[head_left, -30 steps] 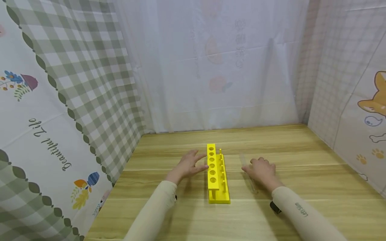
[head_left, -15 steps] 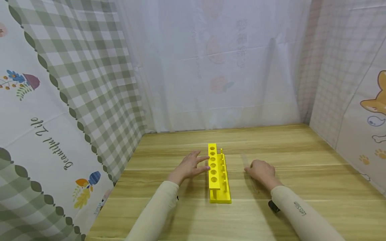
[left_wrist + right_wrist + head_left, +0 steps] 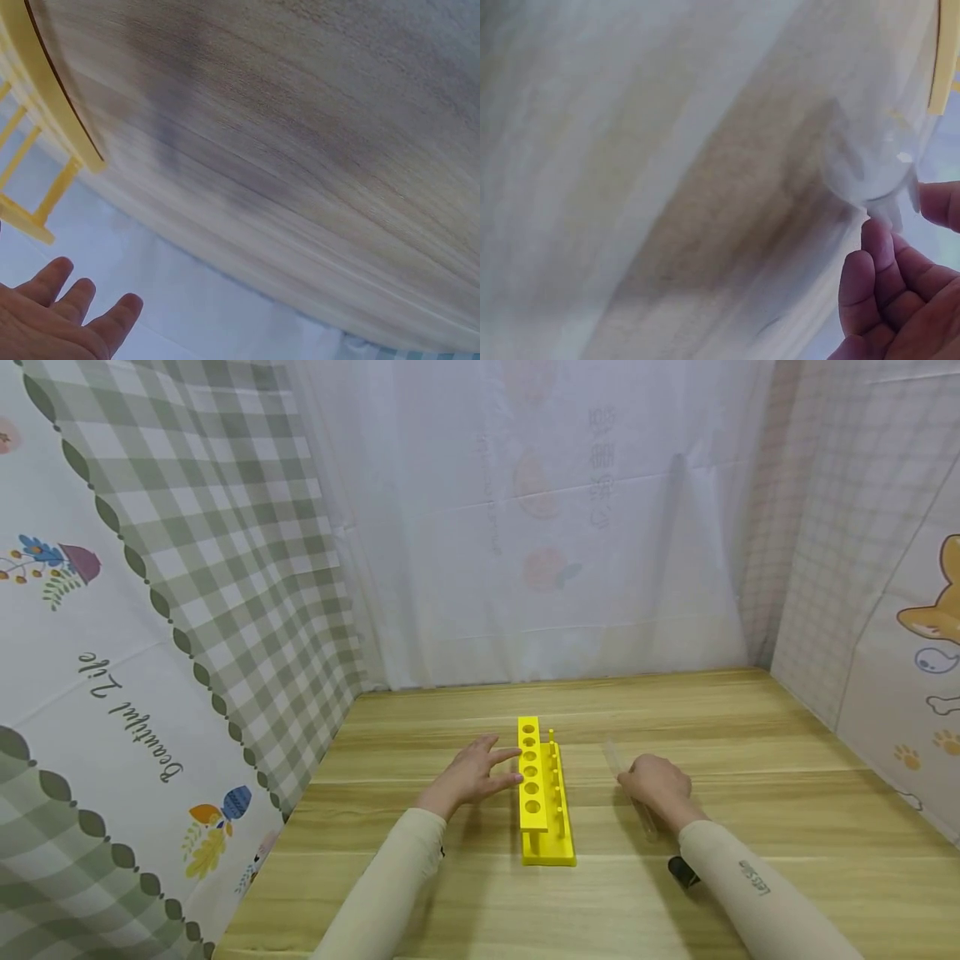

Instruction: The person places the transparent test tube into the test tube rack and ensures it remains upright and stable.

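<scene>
A yellow test tube rack (image 3: 534, 822) stands upright on the table, with one row of round holes and a row of pegs beside it. My left hand (image 3: 471, 774) is at its left side, thumb and forefinger extended right at the top bar's edge. In the left wrist view, the other fingers (image 3: 116, 319) spread loosely beside the rack (image 3: 64, 112). To the rack's right, my right hand (image 3: 656, 785) pinches a clear test tube (image 3: 647, 820) between thumb and fingers. The right wrist view shows the transparent tube (image 3: 870, 161) end-on, with the thumb (image 3: 941, 204) at one side.
The wooden table (image 3: 600, 910) carries the rack near its middle. A white curtain (image 3: 555, 610) hangs at the back edge, a green checked cloth (image 3: 262, 527) at the left and a printed cloth (image 3: 870, 610) at the right. A black band (image 3: 682, 872) shows below my right wrist.
My right fingers have drawn in on the test tube, and hand and tube have shifted slightly right. My left thumb and forefinger reach a little further over the rack's edge.
</scene>
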{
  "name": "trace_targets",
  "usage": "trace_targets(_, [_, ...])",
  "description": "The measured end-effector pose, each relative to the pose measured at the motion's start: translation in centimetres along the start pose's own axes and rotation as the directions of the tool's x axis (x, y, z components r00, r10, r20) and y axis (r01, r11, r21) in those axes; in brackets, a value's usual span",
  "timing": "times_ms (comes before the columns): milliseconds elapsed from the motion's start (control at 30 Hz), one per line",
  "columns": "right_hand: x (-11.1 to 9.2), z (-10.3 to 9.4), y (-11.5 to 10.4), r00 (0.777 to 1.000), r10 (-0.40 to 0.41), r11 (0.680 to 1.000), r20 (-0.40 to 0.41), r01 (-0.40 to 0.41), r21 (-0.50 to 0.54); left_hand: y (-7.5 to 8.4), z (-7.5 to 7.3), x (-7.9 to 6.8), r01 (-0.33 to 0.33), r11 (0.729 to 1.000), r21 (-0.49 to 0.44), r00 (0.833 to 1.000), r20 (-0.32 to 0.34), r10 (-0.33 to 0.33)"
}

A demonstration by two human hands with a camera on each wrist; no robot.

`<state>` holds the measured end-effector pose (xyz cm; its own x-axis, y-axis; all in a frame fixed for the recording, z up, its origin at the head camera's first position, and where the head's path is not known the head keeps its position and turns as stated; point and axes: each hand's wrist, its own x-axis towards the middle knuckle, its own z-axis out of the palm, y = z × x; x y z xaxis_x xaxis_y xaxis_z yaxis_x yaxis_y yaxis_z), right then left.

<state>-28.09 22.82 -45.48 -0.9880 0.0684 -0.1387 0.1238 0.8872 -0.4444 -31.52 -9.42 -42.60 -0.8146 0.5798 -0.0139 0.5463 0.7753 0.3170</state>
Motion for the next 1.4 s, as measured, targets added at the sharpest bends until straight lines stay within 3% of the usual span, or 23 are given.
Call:
trace_targets(567, [0.2, -0.6, -0.3, 0.99, -0.025, 0.978, -0.14, 0.054, 0.203, 0.1, 0.0, 0.2, 0.009, 1.0, 0.023, 1.0, 0.013, -0.009])
trace_targets(833, [-0.2, -0.9, -0.8, 0.979, -0.046, 0.949, -0.199, 0.105, 0.298, 0.2, 0.1, 0.2, 0.013, 1.0, 0.02, 1.0, 0.018, -0.013])
trace_targets(1133, [-0.7, -1.3, -2.4, 0.922, -0.093, 0.905, -0.376, 0.236, 0.353, 0.1, 0.2, 0.0, 0.012, 1.0, 0.005, 1.0, 0.007, -0.012])
trace_targets(1400, [-1.1, -1.1, -4.5, 0.868, -0.139, 0.848, -0.477, 0.353, 0.396, 0.1, 0.3, -0.1, 0.015, 1.0, -0.013, 1.0, 0.006, -0.015])
